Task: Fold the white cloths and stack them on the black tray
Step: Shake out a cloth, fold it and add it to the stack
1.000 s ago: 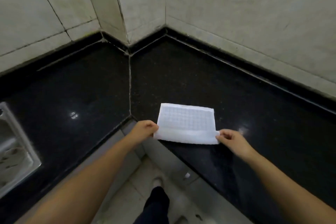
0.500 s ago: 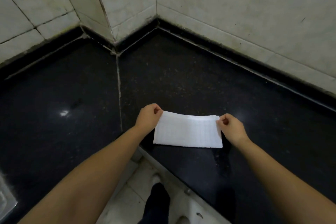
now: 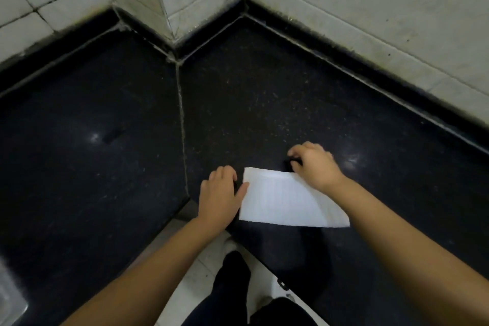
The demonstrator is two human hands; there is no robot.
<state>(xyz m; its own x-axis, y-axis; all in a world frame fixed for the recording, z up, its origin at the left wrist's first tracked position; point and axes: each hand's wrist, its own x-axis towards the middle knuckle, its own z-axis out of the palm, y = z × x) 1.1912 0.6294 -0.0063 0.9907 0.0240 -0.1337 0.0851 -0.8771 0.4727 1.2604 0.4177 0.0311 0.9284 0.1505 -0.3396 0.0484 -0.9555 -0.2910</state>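
One white cloth [image 3: 285,204], folded into a narrow rectangle, lies on the black counter [image 3: 264,103] close to its front edge. My left hand [image 3: 218,198] sits at the cloth's left end, thumb against that edge and fingers bent down onto the counter. My right hand [image 3: 315,164] covers the cloth's far right corner with curled fingers; the corner is hidden under it, so a pinch cannot be made out. No black tray is in view.
The counter bends around an inner corner, backed by pale tiled walls [image 3: 370,8]. A metal sink edge [image 3: 10,299] shows at the bottom left. Below the counter's front edge are the floor and my dark trouser leg [image 3: 232,286].
The near edge of the cloth was carried over to the far edge, halving it. My left hand has let go of its corner and now lies beside the cloth.
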